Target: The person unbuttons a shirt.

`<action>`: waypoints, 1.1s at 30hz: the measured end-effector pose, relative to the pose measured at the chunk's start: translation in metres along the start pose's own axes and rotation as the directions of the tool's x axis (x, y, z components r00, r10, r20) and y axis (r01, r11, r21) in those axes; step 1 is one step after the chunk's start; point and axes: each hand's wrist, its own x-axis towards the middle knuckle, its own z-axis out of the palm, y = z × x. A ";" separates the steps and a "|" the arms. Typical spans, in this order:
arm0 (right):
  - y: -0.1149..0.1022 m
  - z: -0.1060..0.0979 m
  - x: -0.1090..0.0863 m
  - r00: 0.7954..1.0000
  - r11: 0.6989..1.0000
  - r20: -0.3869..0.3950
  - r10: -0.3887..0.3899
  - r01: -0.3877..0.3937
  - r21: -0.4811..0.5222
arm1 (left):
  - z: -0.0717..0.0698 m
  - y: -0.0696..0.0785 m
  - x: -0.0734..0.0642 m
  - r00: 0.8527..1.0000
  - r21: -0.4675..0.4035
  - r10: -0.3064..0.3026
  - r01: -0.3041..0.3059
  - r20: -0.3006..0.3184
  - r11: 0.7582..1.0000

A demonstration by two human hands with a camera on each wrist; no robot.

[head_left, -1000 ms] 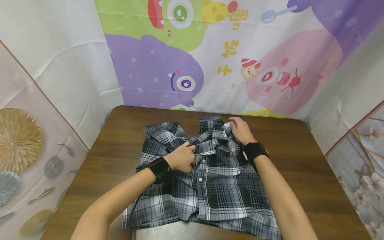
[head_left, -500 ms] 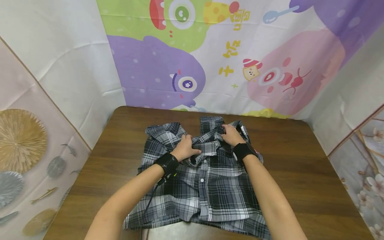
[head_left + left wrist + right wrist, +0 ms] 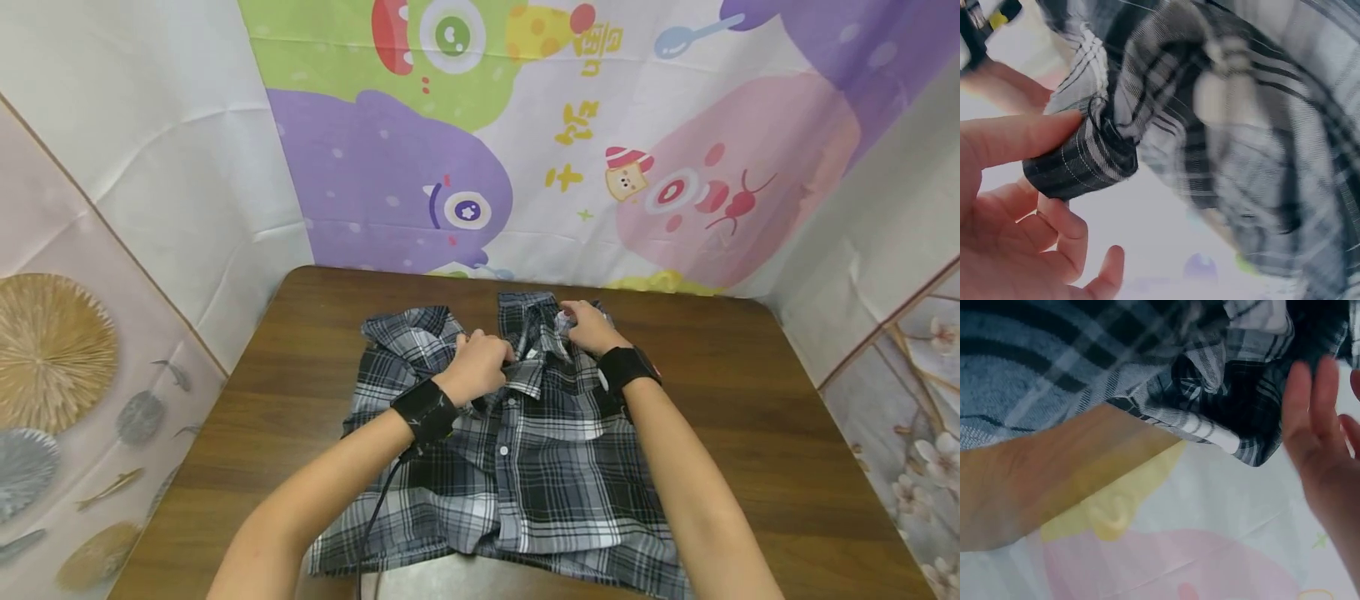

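A grey, black and white plaid shirt (image 3: 555,467) lies front up with its white buttons showing and its upper part bunched. At the neck, my left hand (image 3: 474,367) pinches a folded, stitched band (image 3: 1082,162) of the shirt between thumb and fingers, as the left wrist view shows. My right hand (image 3: 592,327) is at the bunched cloth at the upper right of the shirt. In the right wrist view its fingers (image 3: 1297,403) extend against dark folds, beside a loose, open-edged fold (image 3: 1235,440).
Brown wooden table (image 3: 750,433) under the shirt, its far edge close to a cartoon-printed curtain (image 3: 570,167). Light patterned panels rise at both sides. A thin black cable (image 3: 378,508) hangs from my left wristband across the shirt.
My left hand has shifted right and taken hold of the neck band, which is now folded over. My right hand moved inward, then slightly back out to the right.
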 end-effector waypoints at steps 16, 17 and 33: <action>0.006 -0.006 -0.006 0.981 0.979 0.175 0.078 -0.109 0.175 | 0.008 0.005 -0.004 0.990 -0.216 0.019 0.011 0.137 0.976; 0.006 -0.008 -0.007 0.987 0.976 0.142 0.071 -0.098 0.196 | 0.009 0.002 -0.002 0.986 -0.266 -0.024 0.068 0.166 0.962; -0.013 -0.028 -0.011 0.971 0.903 -0.204 0.126 -0.027 0.429 | -0.037 -0.048 0.021 0.945 -0.621 -0.324 0.280 0.044 0.732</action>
